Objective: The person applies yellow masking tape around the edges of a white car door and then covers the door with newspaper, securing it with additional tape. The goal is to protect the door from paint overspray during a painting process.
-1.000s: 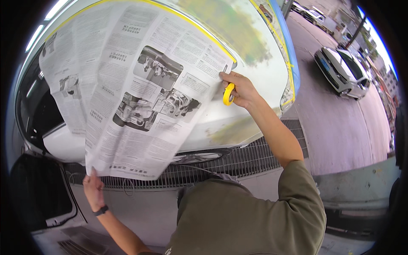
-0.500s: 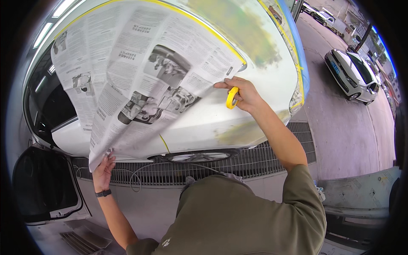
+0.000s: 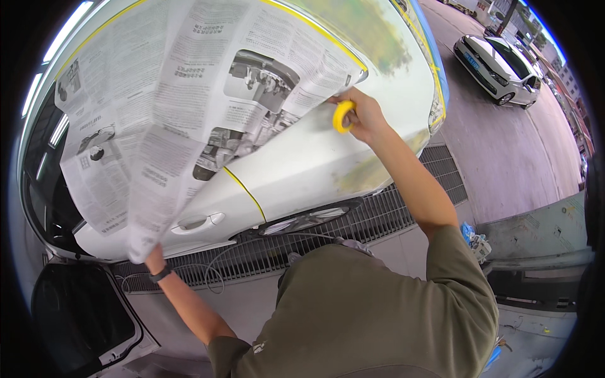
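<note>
A sheet of newspaper (image 3: 208,69) is draped over the white car's side window area, its upper edge along a strip of yellow masking tape (image 3: 315,28). My left hand (image 3: 154,259) grips the sheet's lower corner beside the car door; the paper hides most of its fingers. At the sheet's right corner, my right hand (image 3: 364,114) pinches the paper's edge between thumb and fingertips. A roll of yellow masking tape (image 3: 341,117) is held in that same hand. Below the sheet, a line of yellow tape runs down the white car body (image 3: 296,170).
Blue masking film (image 3: 436,53) covers the car's right end. Under the car's side lies a floor grate (image 3: 441,170) with a hose (image 3: 217,268) across it. An open car door (image 3: 82,315) stands at lower left. Another white car (image 3: 498,66) is parked outside, at upper right.
My left hand has pulled the newspaper's lower corner so the sheet folds back, uncovering the door handle and more of the tape line. The view has shifted a little.
</note>
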`<state>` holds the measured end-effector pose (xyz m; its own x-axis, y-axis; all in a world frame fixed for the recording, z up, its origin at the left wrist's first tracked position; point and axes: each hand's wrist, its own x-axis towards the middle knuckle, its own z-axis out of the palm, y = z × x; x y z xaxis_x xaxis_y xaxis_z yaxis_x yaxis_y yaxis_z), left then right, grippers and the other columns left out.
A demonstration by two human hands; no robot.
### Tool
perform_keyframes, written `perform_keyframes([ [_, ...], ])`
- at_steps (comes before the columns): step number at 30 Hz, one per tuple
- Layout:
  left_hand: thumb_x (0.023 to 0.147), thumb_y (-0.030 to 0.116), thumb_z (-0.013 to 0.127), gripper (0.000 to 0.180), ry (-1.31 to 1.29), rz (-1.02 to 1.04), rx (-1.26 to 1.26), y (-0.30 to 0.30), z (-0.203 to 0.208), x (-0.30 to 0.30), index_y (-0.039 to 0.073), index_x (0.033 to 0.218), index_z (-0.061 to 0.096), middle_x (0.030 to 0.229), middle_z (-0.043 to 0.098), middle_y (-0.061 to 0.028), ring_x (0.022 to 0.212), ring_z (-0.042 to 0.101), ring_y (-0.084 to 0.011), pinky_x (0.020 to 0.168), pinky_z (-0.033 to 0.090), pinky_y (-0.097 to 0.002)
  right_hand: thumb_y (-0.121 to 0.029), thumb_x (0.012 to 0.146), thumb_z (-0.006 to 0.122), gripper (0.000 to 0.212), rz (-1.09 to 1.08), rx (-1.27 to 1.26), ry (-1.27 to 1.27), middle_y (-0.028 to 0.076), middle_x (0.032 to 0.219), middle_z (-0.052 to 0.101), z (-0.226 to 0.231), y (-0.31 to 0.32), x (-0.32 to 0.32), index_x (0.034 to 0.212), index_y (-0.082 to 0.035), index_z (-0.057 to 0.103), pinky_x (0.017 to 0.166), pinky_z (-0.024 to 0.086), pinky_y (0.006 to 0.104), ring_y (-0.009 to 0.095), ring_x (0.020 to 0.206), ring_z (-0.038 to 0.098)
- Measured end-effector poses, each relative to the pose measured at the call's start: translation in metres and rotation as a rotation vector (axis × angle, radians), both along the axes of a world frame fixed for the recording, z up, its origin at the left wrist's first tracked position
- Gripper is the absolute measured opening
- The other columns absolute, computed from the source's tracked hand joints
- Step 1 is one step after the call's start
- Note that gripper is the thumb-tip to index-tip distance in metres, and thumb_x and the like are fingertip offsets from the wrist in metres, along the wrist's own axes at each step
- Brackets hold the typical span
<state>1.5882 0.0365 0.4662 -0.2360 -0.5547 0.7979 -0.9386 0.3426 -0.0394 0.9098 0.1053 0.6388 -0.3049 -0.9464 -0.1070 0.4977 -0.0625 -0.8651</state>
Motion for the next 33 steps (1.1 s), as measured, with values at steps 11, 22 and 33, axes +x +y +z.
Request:
perform_keyframes([
  [11,0.108,0.024,0.061,0.051,1.44,-0.927,0.46,-0.006,0.024,-0.043,0.001,0.151,0.047,0.147,0.059,-0.0122,0.13,0.06,-0.0248,0.108,0.051,-0.0412,-0.044,0.104,0.067,0.045,0.231,0.113,-0.053,0.016,0.105,0.079,0.005,0.015,0.086,0.116,-0.001,0.065,0.044,0.031,0.0187,0.007,0.05,0.039],
  [22,0.104,0.061,0.052,0.081,1.929,-1.304,0.401,-0.046,0.066,-0.065,0.004,0.16,0.04,0.163,0.045,-0.0153,0.149,0.043,-0.0356,0.123,0.036,-0.0514,-0.013,0.098,0.076,0.014,0.276,-0.032,-0.273,0.002,0.076,0.055,-0.006,-0.044,0.082,0.094,-0.006,0.064,0.058,0.041,0.0325,0.013,0.058,0.044],
  [33,0.101,0.014,0.069,0.029,1.647,-0.977,0.571,-0.036,0.111,-0.045,-0.001,0.126,0.068,0.133,0.069,-0.0101,0.126,0.062,-0.0198,0.108,0.049,-0.037,-0.007,0.098,0.074,0.014,0.245,0.112,-0.094,-0.004,0.07,0.043,-0.007,-0.042,0.077,0.091,-0.01,0.062,0.052,0.03,0.0277,0.01,0.057,0.034],
])
